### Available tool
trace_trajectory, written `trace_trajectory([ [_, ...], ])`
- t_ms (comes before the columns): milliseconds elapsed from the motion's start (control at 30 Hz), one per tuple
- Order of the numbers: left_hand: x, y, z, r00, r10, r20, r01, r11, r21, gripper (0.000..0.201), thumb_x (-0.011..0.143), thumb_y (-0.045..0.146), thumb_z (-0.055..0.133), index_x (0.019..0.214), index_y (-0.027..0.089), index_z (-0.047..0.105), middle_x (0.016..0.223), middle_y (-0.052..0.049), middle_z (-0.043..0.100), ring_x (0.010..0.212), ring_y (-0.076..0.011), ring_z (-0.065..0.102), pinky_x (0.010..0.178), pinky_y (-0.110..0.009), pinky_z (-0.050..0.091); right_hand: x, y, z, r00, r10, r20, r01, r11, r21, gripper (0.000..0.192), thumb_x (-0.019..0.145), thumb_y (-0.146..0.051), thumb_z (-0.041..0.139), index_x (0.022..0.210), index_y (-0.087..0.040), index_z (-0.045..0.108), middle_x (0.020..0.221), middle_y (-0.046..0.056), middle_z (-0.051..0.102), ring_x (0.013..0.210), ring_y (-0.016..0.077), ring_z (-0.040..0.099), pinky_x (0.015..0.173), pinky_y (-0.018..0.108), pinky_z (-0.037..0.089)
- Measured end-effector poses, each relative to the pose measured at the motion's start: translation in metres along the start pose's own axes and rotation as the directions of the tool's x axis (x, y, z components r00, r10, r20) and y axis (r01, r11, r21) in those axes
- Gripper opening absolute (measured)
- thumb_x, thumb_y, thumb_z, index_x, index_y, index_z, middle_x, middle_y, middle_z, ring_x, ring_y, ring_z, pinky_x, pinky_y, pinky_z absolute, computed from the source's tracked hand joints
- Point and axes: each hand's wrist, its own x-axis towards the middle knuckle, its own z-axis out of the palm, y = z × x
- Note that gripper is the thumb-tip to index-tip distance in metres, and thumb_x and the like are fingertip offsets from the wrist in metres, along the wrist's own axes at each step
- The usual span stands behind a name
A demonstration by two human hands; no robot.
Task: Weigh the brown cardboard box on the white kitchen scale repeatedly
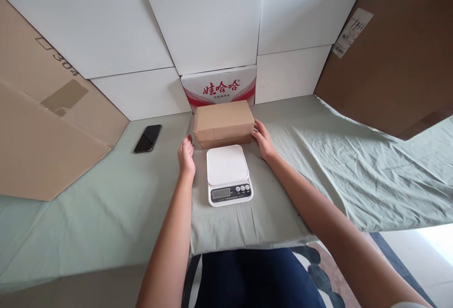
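A closed brown cardboard box [224, 119] sits behind a white digital kitchen scale [227, 166], whose display and buttons face me. My right hand [263, 141] is at the box's right side, its fingers spread and the tips against or very close to the cardboard. Left of the scale, my left hand [186, 157] rests on its edge with the fingers loosely bent and nothing in it. A small gap shows between it and the box's left side. No digits can be made out on the scale's display.
A dark phone [147, 138] lies on the green cloth [106, 190] at left. White boxes [208, 29], one with red lettering [221, 88], form a wall at the back. Large brown cardboard panels stand at left [42, 124] and right [392, 57].
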Motion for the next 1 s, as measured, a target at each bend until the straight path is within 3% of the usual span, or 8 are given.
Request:
trace_trajectory([
  [467,-0.008,-0.001,0.008,0.991,-0.024,0.13,0.021,1.0,0.023,0.062,0.097,0.065,0.06,0.132,0.016,0.072,0.146,-0.019,0.069,0.146,-0.0317,0.058,0.125,-0.048,0.042,-0.001,0.002,0.003,0.996,-0.045,0.071,0.048,0.998,-0.036,0.064,0.085,-0.039,0.062,0.148,-0.03,0.053,0.159,0.004,0.059,0.144,0.0345,0.055,0.126,0.057,0.04],
  [1000,-0.012,0.0,0.005,0.991,0.074,0.108,-0.077,0.997,0.018,0.06,0.087,0.071,0.067,0.119,0.021,0.076,0.135,-0.016,0.075,0.142,-0.0329,0.062,0.124,-0.047,0.044,-0.005,0.002,0.006,0.985,-0.106,0.135,0.111,0.993,-0.028,0.079,0.085,-0.047,0.071,0.158,-0.033,0.044,0.168,0.004,0.048,0.154,0.0345,0.048,0.129,0.056,0.041],
])
